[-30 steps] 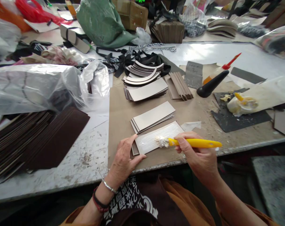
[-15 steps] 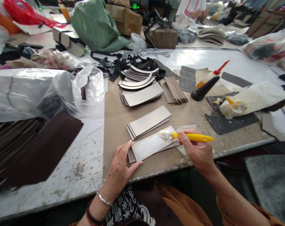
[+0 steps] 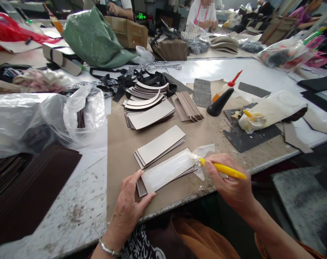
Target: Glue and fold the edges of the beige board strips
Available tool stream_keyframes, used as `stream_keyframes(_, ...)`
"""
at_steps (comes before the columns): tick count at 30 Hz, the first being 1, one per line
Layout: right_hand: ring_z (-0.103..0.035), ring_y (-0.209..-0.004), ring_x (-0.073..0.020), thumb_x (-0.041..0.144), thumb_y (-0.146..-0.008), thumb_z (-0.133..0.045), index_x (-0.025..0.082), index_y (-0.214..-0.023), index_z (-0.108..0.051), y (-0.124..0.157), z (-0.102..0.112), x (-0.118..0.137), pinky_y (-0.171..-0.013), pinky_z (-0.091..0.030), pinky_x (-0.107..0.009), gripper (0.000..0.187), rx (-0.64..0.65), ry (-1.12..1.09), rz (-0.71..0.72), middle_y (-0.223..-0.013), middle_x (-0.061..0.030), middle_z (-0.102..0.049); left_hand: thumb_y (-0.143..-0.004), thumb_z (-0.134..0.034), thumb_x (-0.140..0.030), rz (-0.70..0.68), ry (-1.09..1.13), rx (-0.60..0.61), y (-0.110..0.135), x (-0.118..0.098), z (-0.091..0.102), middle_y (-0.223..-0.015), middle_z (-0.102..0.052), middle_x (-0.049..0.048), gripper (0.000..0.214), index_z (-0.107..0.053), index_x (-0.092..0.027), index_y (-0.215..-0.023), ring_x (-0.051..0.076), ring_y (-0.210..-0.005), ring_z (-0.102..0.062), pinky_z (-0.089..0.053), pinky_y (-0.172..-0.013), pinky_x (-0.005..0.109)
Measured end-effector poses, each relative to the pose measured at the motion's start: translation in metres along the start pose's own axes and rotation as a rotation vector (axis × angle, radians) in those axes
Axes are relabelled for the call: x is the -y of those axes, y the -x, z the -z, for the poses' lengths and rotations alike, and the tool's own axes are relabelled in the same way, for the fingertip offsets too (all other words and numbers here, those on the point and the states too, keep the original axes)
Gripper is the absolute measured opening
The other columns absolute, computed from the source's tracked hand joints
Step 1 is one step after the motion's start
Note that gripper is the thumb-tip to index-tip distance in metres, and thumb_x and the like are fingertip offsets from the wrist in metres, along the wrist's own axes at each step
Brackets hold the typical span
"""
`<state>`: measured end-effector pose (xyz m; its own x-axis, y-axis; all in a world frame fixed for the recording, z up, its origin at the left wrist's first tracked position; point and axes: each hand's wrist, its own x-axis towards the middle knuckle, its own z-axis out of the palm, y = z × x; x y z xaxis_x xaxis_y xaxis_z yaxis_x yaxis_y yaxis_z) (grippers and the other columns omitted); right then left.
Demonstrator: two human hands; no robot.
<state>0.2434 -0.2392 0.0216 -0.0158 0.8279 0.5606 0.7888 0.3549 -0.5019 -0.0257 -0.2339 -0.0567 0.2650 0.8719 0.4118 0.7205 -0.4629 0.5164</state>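
Observation:
My right hand (image 3: 230, 181) grips the yellow handle of a glue brush (image 3: 229, 171). Its pale, glue-caked bristles rest at the right end of a rectangular panel (image 3: 166, 172), whose face is streaked with wet white glue. This panel tops a small fanned stack. At the stack's left end my left hand (image 3: 128, 201) spans it, index finger at the upper corner and thumb at the lower one. Just behind lies a second stack of pale panels (image 3: 160, 144). A scrap of translucent sheet (image 3: 205, 149) lies partly under the brushed stack's right end.
Farther back are rectangular pieces (image 3: 151, 114) and curved strips (image 3: 145, 97). To the right stand a black cone (image 3: 219, 102), a red-tipped bottle (image 3: 235, 78) and a glue-smeared white container (image 3: 271, 108). Dark brown panels (image 3: 44, 183) fill the left. Co-workers sit across the table.
The brush has slid rightward along the glued panel to its right end, its handle now tilting down to the right. My left hand keeps its place on the stack. The whole view has shifted.

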Motion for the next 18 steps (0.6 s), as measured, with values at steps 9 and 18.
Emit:
stream_keyframes(9,-0.058,-0.077,-0.0153,0.013,-0.086,-0.050,0.019,-0.086,-0.056,-0.016,0.003,0.011,-0.073,-0.047,-0.029,0.008,0.018,-0.176,-0.038,-0.079,-0.0024,-0.059,-0.084,-0.054,-0.042,-0.031,-0.048,-0.010,-0.009,0.000,-0.007,-0.111,-0.057,0.0125,0.053,-0.040,-0.015,-0.127,0.023,-0.102,-0.058,-0.054,-0.085,0.038)
stream_keyframes(18,-0.058,-0.079,-0.0187,0.031,-0.092,-0.039,0.018,-0.086,-0.053,-0.129,0.003,-0.085,-0.071,-0.040,-0.028,0.021,0.204,0.247,-0.449,-0.079,-0.0057,-0.061,-0.082,-0.057,-0.033,-0.054,-0.013,0.032,-0.008,0.021,-0.020,-0.113,-0.058,0.0110,0.053,-0.037,-0.022,-0.130,0.025,-0.102,-0.059,-0.055,-0.084,0.039)
